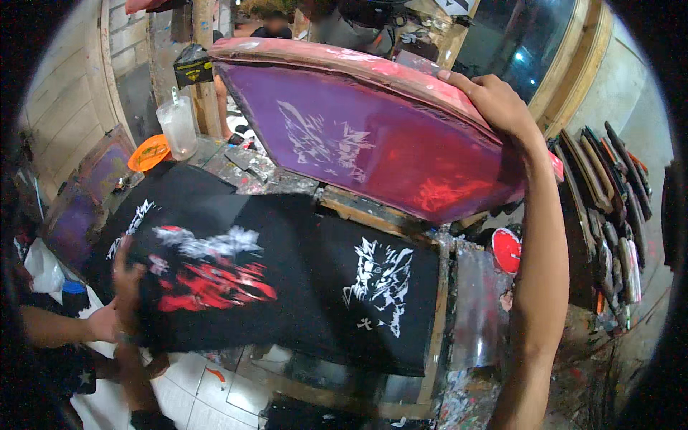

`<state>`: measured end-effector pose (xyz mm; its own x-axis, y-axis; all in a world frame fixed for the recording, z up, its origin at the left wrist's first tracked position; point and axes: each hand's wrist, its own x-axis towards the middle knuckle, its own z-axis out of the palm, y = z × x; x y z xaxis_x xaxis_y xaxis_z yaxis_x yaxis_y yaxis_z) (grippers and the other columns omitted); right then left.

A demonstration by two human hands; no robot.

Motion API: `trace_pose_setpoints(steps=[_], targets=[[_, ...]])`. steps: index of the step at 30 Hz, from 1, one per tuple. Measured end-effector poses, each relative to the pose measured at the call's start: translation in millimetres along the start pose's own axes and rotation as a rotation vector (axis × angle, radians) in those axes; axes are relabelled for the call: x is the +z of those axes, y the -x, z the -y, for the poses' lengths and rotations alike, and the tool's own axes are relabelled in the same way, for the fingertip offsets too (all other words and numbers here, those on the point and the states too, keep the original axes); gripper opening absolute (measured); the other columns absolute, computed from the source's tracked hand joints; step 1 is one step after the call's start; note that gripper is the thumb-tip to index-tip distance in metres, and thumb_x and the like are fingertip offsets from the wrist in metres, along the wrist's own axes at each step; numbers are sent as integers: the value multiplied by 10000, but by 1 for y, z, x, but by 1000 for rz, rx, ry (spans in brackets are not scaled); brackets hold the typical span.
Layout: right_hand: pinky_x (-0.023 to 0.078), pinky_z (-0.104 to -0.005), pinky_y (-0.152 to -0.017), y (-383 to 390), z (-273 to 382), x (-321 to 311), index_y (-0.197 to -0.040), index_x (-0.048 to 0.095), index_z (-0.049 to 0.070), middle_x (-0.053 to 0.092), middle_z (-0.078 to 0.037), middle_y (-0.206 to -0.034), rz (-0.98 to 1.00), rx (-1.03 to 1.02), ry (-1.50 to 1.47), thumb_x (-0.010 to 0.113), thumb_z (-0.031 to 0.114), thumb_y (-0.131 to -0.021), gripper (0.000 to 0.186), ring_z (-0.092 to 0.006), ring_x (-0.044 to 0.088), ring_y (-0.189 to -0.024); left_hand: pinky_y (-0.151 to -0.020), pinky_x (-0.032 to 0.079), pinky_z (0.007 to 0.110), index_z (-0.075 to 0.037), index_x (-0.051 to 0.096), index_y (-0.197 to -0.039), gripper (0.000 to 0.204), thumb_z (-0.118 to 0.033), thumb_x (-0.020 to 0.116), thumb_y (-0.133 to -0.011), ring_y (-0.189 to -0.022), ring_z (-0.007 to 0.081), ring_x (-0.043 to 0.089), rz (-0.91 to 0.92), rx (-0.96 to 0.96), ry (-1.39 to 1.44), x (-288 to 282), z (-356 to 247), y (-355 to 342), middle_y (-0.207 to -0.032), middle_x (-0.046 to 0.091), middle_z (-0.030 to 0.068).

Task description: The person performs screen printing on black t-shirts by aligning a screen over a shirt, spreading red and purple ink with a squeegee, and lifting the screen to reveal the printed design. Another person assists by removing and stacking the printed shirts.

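My right hand (pixel 494 104) grips the upper edge of a screen-printing frame (pixel 322 61), holding it tilted up above the work surface. Its purple and red mesh (pixel 337 136) bears a pale jagged design. Below lies black fabric (pixel 315 287), apparently a garment, with a white print (pixel 380 283) at right and a blurred red-and-white print (pixel 215 276) at left. By the fabric's left part is my left hand (pixel 127 287), smeared by motion; whether it holds the cloth is unclear. Another person's hand (pixel 104 322) reaches in beside it from the left.
An orange bowl (pixel 149 153) and a translucent plastic jug (pixel 177 129) stand at the back left. A tub of red ink (pixel 507 249) sits right of the fabric. Several frames (pixel 602 201) lean at the far right. A person (pixel 272 29) is in the background.
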<state>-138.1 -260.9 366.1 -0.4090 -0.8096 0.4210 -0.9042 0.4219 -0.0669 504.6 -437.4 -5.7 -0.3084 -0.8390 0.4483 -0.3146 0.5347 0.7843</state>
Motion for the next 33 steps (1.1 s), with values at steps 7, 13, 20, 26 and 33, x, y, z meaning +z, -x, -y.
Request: trace_pose_setpoints(steps=[7,13,20,26,33], targets=[[486,-527,-1019,15,11,-18,-1150,745,57,671,-329,-1191,18,55,56,443,843,-850,893,-482,642,-1154,-1261,177,424,22,286,-1576,702,-315,574,-1032,-1529,328,274,-679,292,-1006,-18,-111,-21,-1645,292,209],[512,-517,-1000,43,25,-9,-1138,738,-3,690,-275,-1210,-12,28,47,447,771,-901,861,-449,655,-1161,-1232,243,500,-49,402,-1528,634,-372,578,-1012,-1449,292,383,659,641,174,405,-298,144,-1557,433,128],[511,-532,-982,52,14,-3,-1105,752,23,703,-302,-1128,-72,-17,-33,430,786,-905,851,-465,668,-1110,-1195,234,638,-130,492,-1497,614,-447,595,-981,-1451,298,393,861,623,101,464,-276,170,-1539,486,98],[510,-528,-994,35,5,-5,-1118,758,45,697,-273,-1189,-101,-27,-49,477,754,-898,795,-469,656,-1136,-1162,133,737,-240,419,-1569,734,-573,589,-937,-1531,471,191,718,373,-605,365,-199,109,-1676,269,143],[514,-510,-996,10,-2,9,-1152,751,40,685,-298,-1195,-187,-77,-23,481,780,-882,833,-445,674,-1121,-1152,80,762,-299,386,-1592,848,-682,602,-867,-1548,461,158,772,371,-619,356,-199,114,-1716,158,140]])
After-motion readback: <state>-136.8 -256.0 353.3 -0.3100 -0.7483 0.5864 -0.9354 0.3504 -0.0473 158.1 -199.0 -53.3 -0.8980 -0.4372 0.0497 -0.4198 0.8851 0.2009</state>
